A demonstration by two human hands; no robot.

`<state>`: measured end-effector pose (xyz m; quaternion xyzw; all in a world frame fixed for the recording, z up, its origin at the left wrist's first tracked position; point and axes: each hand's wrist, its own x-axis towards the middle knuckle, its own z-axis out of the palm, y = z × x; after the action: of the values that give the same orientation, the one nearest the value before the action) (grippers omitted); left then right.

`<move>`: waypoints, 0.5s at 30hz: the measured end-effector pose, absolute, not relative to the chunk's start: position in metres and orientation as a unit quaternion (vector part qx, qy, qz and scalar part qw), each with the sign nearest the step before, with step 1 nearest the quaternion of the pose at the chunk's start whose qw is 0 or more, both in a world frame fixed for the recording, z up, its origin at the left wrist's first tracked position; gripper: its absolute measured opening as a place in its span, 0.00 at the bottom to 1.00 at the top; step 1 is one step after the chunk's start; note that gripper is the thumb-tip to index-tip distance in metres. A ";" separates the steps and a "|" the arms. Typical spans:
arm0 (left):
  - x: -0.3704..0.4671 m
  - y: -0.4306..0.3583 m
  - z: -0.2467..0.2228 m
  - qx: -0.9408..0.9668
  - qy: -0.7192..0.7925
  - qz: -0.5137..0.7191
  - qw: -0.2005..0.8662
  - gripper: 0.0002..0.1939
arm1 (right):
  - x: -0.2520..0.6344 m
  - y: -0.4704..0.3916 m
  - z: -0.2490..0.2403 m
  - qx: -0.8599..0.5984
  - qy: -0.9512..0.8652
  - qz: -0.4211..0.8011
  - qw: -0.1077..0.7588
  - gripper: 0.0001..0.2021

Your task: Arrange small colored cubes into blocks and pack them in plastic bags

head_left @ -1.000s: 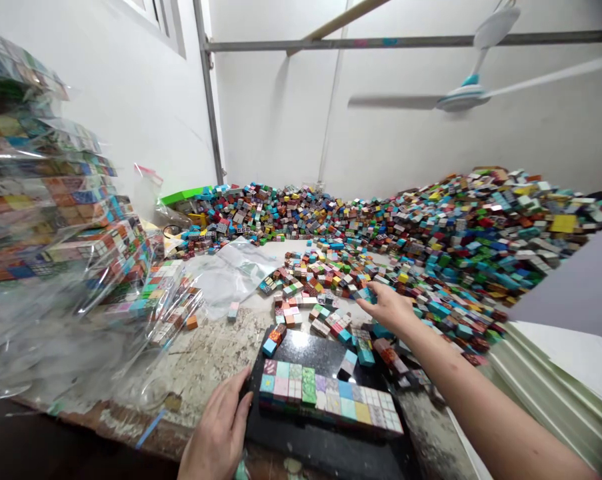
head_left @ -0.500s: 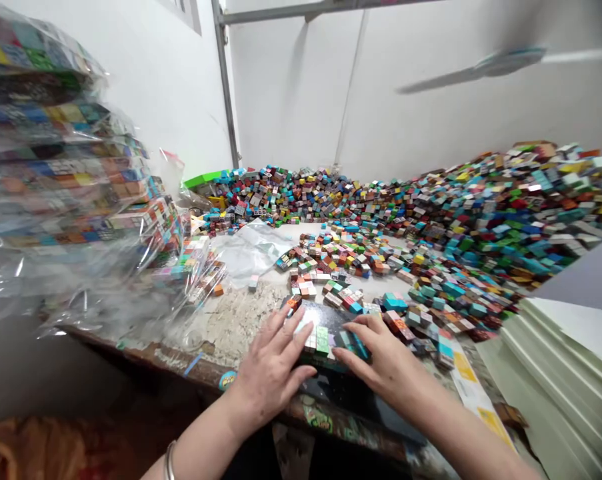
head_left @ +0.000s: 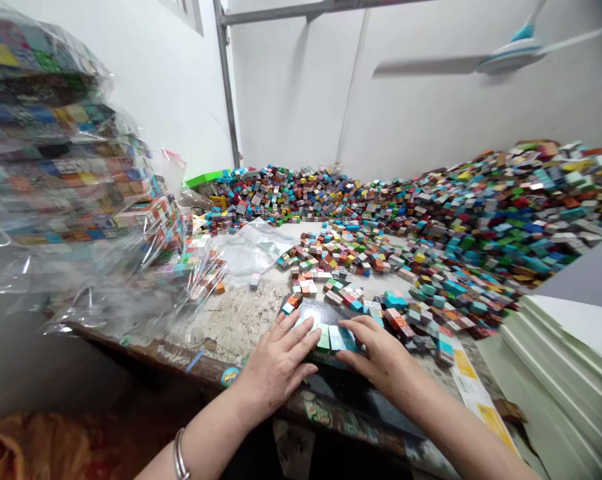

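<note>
Here, flat open hands, left (head_left: 281, 360) and right (head_left: 381, 357), on block rows (head_left: 333, 339); bagged cubes (head_left: 71, 167) beside.

I see a worn, speckled table (head_left: 233, 320) with a chipped near edge. On it lie a black slab (head_left: 325, 313) near the middle, a huge heap of coloured cubes (head_left: 481, 220) across the far right, clear bags of cubes (head_left: 71, 193) at left, an empty plastic bag (head_left: 251, 250), and pale sheets (head_left: 555, 360) stacked at right.

Block rows (head_left: 331, 339) mostly hidden under both hands; fan blurred.
</note>
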<state>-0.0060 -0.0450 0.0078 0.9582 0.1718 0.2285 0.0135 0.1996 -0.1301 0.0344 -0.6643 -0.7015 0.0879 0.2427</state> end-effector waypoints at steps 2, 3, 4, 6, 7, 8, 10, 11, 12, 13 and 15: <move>-0.006 -0.045 0.008 0.959 0.174 0.223 0.009 0.27 | 0.198 -0.128 0.035 -0.667 -0.700 0.095 0.235 0.16; -0.006 -0.045 0.007 0.960 0.175 0.219 0.008 0.27 | 0.198 -0.128 0.035 -0.669 -0.699 0.097 0.234 0.16; -0.006 -0.044 0.007 0.961 0.175 0.216 0.007 0.27 | 0.198 -0.128 0.034 -0.670 -0.697 0.100 0.234 0.16; -0.006 -0.044 0.006 0.961 0.173 0.214 0.004 0.26 | 0.197 -0.128 0.033 -0.671 -0.695 0.107 0.236 0.16; -0.006 -0.044 0.006 0.961 0.172 0.215 0.002 0.26 | 0.197 -0.128 0.032 -0.672 -0.692 0.109 0.238 0.15; -0.006 -0.044 0.005 0.961 0.171 0.218 -0.001 0.26 | 0.195 -0.129 0.030 -0.674 -0.689 0.108 0.242 0.15; -0.006 -0.043 0.003 0.960 0.168 0.224 -0.006 0.26 | 0.192 -0.130 0.028 -0.676 -0.684 0.101 0.253 0.14; -0.005 -0.043 0.003 0.960 0.167 0.227 -0.010 0.26 | 0.190 -0.131 0.028 -0.677 -0.682 0.099 0.259 0.15; -0.005 -0.043 0.002 0.959 0.166 0.229 -0.014 0.26 | 0.189 -0.132 0.028 -0.677 -0.679 0.101 0.264 0.17; -0.005 -0.043 0.002 0.959 0.166 0.230 -0.019 0.26 | 0.190 -0.133 0.030 -0.677 -0.677 0.106 0.267 0.19; -0.005 -0.044 0.004 0.958 0.165 0.234 -0.029 0.26 | 0.197 -0.134 0.035 -0.684 -0.667 0.117 0.272 0.23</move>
<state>-0.0048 -0.0440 0.0035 0.9576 0.1654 0.2339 -0.0291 0.1969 -0.1343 0.0350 -0.6840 -0.6665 0.1169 0.2724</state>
